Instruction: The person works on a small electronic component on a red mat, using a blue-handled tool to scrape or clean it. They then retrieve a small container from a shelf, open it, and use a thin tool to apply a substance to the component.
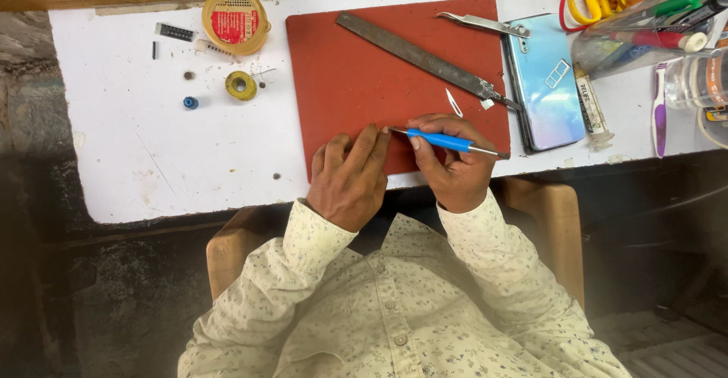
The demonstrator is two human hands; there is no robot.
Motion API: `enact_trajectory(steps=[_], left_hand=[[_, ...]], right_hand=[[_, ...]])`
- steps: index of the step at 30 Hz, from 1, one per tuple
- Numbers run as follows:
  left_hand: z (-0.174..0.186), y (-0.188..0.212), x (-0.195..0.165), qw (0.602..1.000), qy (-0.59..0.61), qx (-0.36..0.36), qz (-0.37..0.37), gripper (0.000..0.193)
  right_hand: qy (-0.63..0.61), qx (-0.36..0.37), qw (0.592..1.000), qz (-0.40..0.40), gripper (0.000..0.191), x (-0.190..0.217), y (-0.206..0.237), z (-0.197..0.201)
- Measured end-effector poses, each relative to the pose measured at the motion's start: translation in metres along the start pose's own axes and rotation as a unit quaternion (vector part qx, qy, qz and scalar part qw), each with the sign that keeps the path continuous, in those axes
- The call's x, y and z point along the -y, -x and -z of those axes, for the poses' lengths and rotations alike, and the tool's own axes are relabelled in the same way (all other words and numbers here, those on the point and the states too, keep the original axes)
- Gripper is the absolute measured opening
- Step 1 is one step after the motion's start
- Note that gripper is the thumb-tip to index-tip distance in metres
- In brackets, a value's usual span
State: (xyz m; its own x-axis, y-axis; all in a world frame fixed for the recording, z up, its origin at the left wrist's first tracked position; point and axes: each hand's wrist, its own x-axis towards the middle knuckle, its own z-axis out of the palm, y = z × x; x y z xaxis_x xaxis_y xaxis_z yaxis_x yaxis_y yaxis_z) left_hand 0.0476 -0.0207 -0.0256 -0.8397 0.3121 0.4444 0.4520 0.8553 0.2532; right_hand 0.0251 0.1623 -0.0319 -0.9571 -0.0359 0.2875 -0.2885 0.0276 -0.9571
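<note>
1. The slim blue-handled metal pick tool [447,141] lies across the right hand [453,167], near the front edge of the rust-red rectangular work mat [345,67]; its fine tip points left toward the fingertips of the left hand [350,177].
2. The right hand is closed around the blue handle, thumb and fingers pinching it like a pen.
3. The left hand lies flat on the mat, fingers pressed together, seemingly pinning something small under the fingertips; what it is cannot be made out.
4. Judged from this, the step in hand is fine tip work on a tiny part held down at the mat's near edge.
5. The next move seems to call for a steady, light touch of the tip right beside the left fingertips, with the left hand keeping firm pressure.
6. Further back on the mat lie a long grey metal file [425,59] and small white tweezers [453,102]; a light-blue smartphone [544,82] rests face down just beside the mat on the white desk [152,150].
</note>
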Motion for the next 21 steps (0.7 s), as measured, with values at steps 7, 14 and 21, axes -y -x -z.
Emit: enact_trajectory(steps=[7,14,21], left_hand=[[0.0003,0.0012,-0.0011,1.000,0.019,-0.010,0.015,0.047],[0.0014,0.0000,-0.0017,1.000,0.022,-0.012,0.015,0.046],[0.0004,0.0018,-0.0010,1.000,0.015,-0.009,0.013,0.047]], right_hand=[[0.001,-0.030,0.999,-0.046,0.019,-0.0016,-0.0002,-0.0002],[-0.012,-0.099,0.995,-0.023,0.018,-0.0064,0.0009,-0.0061],[0.010,-0.034,0.999,-0.039,0.020,-0.0056,0.0018,-0.0019]])
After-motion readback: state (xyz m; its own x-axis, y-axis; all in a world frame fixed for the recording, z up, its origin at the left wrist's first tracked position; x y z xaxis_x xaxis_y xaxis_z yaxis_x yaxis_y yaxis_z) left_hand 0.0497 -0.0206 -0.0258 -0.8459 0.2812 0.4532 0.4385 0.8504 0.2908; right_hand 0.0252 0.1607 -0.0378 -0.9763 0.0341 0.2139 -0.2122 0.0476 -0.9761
